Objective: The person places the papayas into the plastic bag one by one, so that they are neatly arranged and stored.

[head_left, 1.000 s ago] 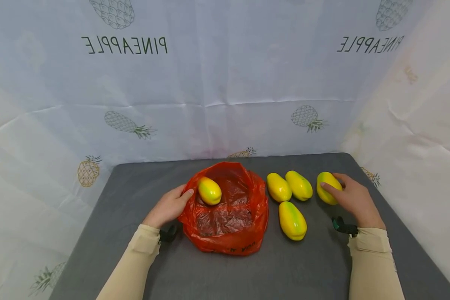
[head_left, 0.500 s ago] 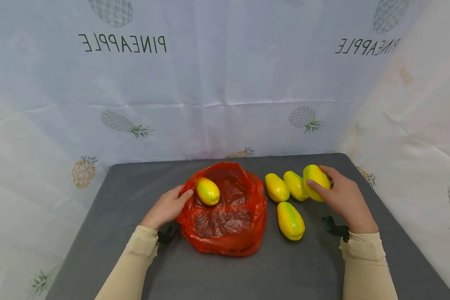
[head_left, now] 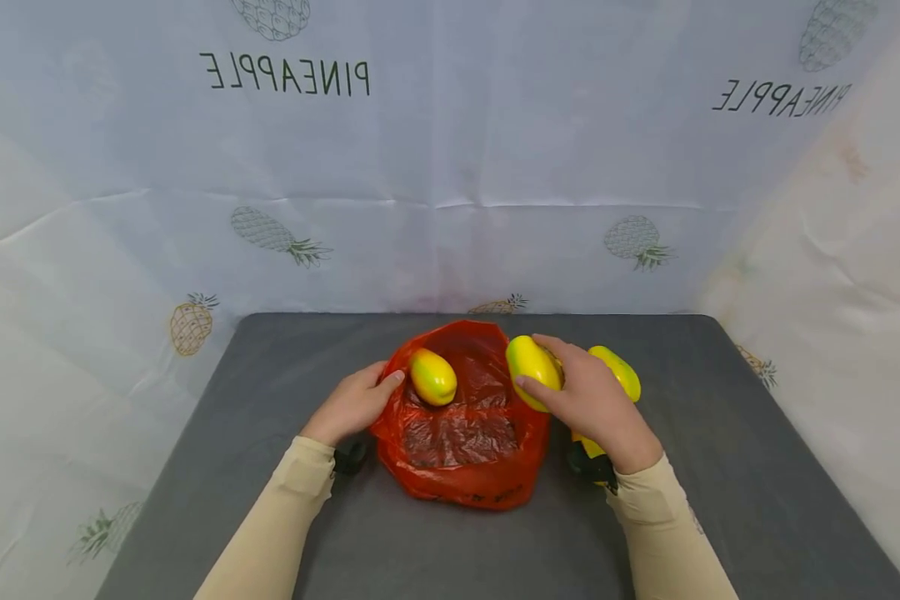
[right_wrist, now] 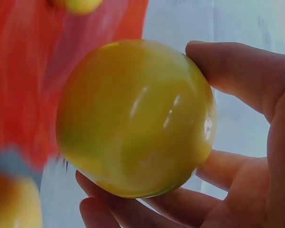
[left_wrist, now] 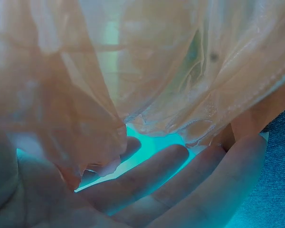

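Note:
A red plastic bag (head_left: 461, 483) lies with its mouth spread wide on the table. One yellow papaya-shaped fruit (head_left: 432, 377) is inside, towards the left. My left hand (head_left: 351, 404) grips the bag's left rim, thumb on the inner side. In the left wrist view, thin bag film (left_wrist: 147, 71) hangs over the fingers (left_wrist: 147, 180). My right hand (head_left: 596, 400) holds another yellow fruit (head_left: 528, 367) above the bag's right rim, thumb on one side and fingers on the other. The right wrist view shows that fruit (right_wrist: 135, 118) close up, with a green tinge.
To the right of the bag, a yellow fruit (head_left: 617, 373) lies behind my right hand. Another (head_left: 588, 446) is mostly hidden under the right wrist. A pale pineapple-print cloth (head_left: 450, 150) hangs behind the grey table (head_left: 420, 558).
My right hand has lifted a fruit from the table's right side and carried it left, past the other fruits, to the bag. My left hand keeps its hold on the rim.

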A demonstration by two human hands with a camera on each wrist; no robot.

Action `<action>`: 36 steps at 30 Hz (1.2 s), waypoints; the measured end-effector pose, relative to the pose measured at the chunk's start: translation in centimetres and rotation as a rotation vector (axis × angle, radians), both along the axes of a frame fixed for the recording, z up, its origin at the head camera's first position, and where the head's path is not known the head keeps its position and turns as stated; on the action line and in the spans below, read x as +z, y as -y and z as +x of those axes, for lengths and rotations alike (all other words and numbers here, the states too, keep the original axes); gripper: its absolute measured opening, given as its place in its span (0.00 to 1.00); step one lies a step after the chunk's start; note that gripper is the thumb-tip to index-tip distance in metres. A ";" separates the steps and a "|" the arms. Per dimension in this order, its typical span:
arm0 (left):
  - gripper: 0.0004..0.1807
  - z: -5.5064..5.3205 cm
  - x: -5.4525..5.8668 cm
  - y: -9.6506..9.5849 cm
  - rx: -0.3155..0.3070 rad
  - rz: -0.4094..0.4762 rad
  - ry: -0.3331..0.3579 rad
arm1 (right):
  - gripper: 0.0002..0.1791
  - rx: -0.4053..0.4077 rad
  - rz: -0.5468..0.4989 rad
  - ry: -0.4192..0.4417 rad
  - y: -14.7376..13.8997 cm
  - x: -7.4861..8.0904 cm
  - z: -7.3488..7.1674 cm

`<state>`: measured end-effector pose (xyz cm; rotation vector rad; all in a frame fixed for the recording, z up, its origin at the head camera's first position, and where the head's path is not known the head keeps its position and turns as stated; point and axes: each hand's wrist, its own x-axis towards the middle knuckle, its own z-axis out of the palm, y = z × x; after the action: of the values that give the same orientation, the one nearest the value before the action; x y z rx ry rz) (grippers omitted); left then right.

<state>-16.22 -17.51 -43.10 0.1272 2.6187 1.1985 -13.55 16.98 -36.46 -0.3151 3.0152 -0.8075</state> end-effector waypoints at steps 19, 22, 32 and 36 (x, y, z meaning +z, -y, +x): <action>0.29 0.1 0.3 -0.8 0.020 0.010 -0.020 | 0.41 0.170 0.015 0.009 10.2 -2.9 2.3; 0.29 0.1 0.4 -0.8 0.027 0.008 -0.019 | 0.41 0.191 0.032 0.001 11.2 -3.5 2.6; 0.29 0.1 0.4 -0.6 0.044 0.006 -0.013 | 0.40 0.242 0.096 -0.016 13.2 -4.9 2.8; 0.29 0.1 0.4 -0.4 0.042 0.005 -0.008 | 0.40 0.244 0.117 -0.022 13.5 -5.2 2.8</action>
<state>-16.12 -17.10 -42.67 0.0784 2.6379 1.2203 -10.79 3.44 -41.66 -0.6764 2.9464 -0.6089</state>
